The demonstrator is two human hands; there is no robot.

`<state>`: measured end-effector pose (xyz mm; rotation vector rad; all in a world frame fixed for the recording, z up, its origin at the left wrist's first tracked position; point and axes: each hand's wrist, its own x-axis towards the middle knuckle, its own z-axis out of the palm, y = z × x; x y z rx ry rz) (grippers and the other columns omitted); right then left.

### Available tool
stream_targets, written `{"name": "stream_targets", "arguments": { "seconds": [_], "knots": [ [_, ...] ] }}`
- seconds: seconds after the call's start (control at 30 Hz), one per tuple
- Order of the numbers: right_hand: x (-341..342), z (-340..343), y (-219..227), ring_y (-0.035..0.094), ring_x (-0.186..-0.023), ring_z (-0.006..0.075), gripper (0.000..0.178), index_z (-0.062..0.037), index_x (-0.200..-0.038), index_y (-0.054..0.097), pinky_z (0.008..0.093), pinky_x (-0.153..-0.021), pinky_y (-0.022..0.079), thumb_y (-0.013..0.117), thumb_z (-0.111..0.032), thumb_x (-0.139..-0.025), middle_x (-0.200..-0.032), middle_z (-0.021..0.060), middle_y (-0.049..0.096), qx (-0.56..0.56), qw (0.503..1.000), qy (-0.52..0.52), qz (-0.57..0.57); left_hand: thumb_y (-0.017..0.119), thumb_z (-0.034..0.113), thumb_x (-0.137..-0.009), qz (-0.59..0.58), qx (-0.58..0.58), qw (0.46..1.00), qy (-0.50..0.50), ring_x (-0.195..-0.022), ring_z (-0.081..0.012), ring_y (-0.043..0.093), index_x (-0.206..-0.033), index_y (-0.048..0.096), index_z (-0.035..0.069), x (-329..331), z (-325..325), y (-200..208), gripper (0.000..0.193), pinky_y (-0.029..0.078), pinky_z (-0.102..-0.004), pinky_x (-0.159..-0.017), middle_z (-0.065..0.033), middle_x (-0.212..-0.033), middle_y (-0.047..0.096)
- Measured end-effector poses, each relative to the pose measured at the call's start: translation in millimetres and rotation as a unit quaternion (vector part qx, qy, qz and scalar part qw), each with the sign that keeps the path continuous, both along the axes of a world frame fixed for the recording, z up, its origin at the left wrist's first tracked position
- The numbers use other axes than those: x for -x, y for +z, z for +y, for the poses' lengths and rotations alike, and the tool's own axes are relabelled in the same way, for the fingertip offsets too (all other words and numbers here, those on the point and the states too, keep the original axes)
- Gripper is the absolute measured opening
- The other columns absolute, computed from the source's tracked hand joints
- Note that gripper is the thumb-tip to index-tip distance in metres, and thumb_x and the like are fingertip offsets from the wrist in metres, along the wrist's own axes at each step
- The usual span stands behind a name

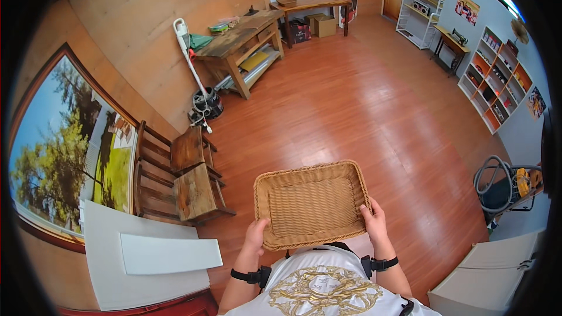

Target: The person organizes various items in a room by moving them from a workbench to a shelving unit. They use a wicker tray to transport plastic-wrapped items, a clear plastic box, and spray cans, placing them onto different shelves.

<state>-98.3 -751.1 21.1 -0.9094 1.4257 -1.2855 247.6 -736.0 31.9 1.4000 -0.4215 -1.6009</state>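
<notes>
Wicker basket (313, 205) held up in both hands

Basket in front of the white shirt (328, 287), over the red-brown floor (328, 117) — woven bottom in plain view. Left hand (256, 236) pinches the near left corner, right hand (373, 221) the right side; thumbs at the rim, other fingers mostly hidden. Two wooden chairs (196, 193) stand near, to the left. Cubby shelf (477, 107) at right holds small things; cardboard box (324, 26) under the far table (310, 3).

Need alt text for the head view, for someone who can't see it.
Bare left hand and right hand hold an empty, rectangular tan wicker basket by opposite sides. Two brown wooden chairs stand at left on a glossy reddish-brown floor, with a rough brown wooden workbench farther off.
</notes>
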Motion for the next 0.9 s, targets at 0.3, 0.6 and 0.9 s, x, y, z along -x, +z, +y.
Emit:
{"name": "stream_targets", "arguments": {
  "seconds": [0.3, 0.6, 0.9],
  "knots": [
    [26.0, -121.2, -0.5, 0.058, -0.082, 0.0076, 0.033, -0.0006, -0.125, 0.06, 0.024, -0.077, 0.048, 0.061, -0.011, -0.093, -0.098, 0.0007, 0.065, 0.0, 0.999, 0.042, -0.015, 0.055, 0.02, -0.093, -0.018, 0.032, 0.999, 0.023, -0.096, -0.022, 0.065, -0.12, 0.058, -0.006, 21.6, -91.4, -3.2, 0.037, 0.052, -0.0336, -0.082, -0.0125, -0.11, 0.067],
    [9.3, -202.1, -6.5, 0.061, -0.094, 0.012, 0.037, 0.0002, -0.128, 0.057, 0.0265, -0.085, 0.049, 0.061, -0.01, -0.092, -0.108, 0.0058, 0.067, -0.047, 0.994, 0.094, -0.007, 0.056, 0.019, -0.092, 0.015, -0.018, 0.997, 0.068, -0.095, -0.0231, 0.066, -0.118, 0.058, -0.007, 0.8, -148.3, -39.2, 0.037, 0.053, -0.0345, -0.081, -0.0139, -0.109, 0.067],
    [-12.1, -324.3, -1.6, 0.06, -0.101, 0.0123, 0.038, 0.0012, -0.129, 0.056, 0.0263, -0.089, 0.047, 0.06, -0.008, -0.093, -0.113, 0.0065, 0.065, -0.043, 0.998, 0.051, 0.018, 0.054, 0.019, -0.092, 0.047, -0.009, 0.998, 0.03, -0.095, -0.0241, 0.067, -0.118, 0.058, -0.007, -15.2, -302.6, -44.7, 0.037, 0.054, -0.0349, -0.08, -0.0147, -0.11, 0.067]
  ]
}}
